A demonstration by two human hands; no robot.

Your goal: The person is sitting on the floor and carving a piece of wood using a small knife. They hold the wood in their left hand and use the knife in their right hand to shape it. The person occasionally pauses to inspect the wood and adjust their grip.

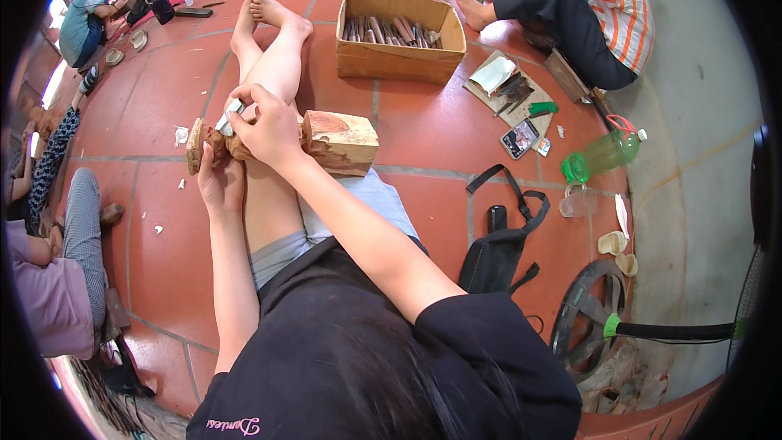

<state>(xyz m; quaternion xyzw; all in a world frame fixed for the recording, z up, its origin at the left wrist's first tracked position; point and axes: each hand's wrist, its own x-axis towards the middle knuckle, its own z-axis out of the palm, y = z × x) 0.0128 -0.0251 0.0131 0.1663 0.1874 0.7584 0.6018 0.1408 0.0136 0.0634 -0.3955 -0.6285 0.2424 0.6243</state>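
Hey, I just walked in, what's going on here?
Someone sitting on the tiled floor has a piece of wood across their legs, shaped at its left end and squared at its right. The right hand holds a small pale object at the shaped part, while the left hand touches it from the near side. A cardboard box of tools stands beyond.

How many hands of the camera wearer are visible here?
2: the left hand at the carved wooden piece's left end, and the right hand over its middle, holding a small pale object. Some fingers are partly hidden.
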